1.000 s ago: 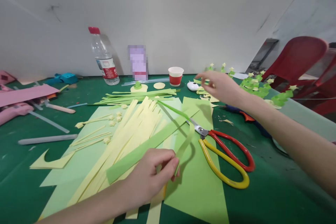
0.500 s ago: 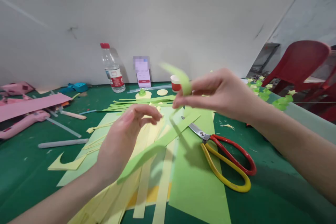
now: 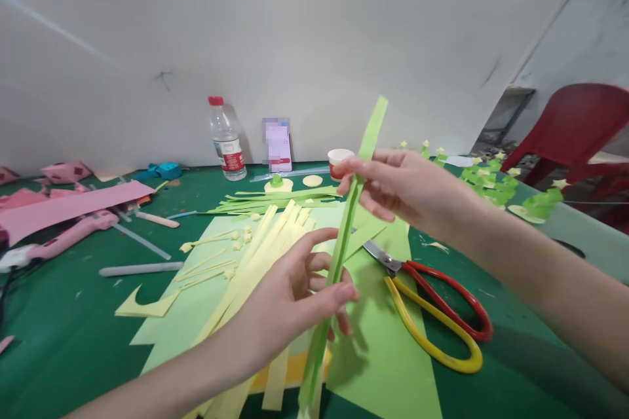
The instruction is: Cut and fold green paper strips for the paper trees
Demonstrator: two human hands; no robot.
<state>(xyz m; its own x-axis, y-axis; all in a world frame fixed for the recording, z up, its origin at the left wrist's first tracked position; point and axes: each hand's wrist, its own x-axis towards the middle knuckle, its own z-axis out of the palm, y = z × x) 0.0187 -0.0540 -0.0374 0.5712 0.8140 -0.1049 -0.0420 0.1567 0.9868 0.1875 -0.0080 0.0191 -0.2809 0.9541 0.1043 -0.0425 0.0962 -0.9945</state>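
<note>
A long green paper strip [image 3: 344, 236] is held up above the table, running from low in front to high at the back. My left hand [image 3: 295, 301] pinches its lower part between thumb and fingers. My right hand [image 3: 407, 186] pinches it higher up, near the top end. Under them lie several pale yellow paper strips [image 3: 255, 262] on light green sheets [image 3: 378, 340]. Scissors with red and yellow handles [image 3: 437, 314] lie on the green sheet just right of my hands.
Along the white back wall stand a water bottle [image 3: 226, 141], a phone [image 3: 278, 144] and a red paper cup [image 3: 339, 160]. Pink glue guns [image 3: 73, 232] and pink paper [image 3: 63, 203] lie left. Green and yellow paper stars [image 3: 491, 180] are piled right, by red chairs [image 3: 565, 124].
My right hand came in from the far right and took the strip. Both hands lifted it off the table and straightened it; the view tilted upward.
</note>
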